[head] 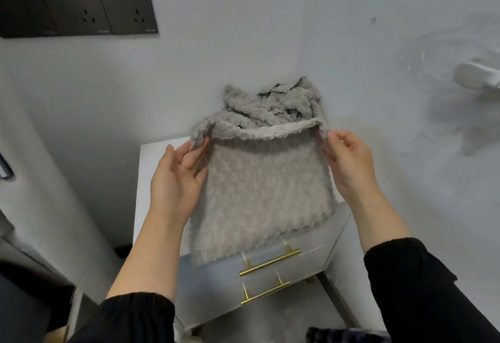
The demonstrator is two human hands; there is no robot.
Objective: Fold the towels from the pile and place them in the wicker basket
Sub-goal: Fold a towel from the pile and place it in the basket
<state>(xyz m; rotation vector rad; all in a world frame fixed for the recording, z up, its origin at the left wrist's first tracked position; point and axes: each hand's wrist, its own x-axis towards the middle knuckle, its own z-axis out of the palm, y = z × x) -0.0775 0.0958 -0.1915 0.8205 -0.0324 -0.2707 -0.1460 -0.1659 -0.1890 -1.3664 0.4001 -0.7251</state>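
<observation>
We have one grey towel (259, 188) spread by its top edge in front of the pile (276, 104), its lower part draping over the front of the bench (147, 194) (a small drawer unit, brass handles (270, 261) below). Our right hand (351, 164) pinches the right corner with curled fingers (334, 135). Our left hand (176, 180) has fingers (194, 156) nearly straight, tips tucked under the left corner, thumb standing clear. To fold well, we judge we should take a firmer left pinch, level both corners and pull the top edge taut before bringing it to the hem. The bench top is narrow and the wall (243, 45) sits close behind the pile, so open room lies toward us. No wicker basket is in view.
</observation>
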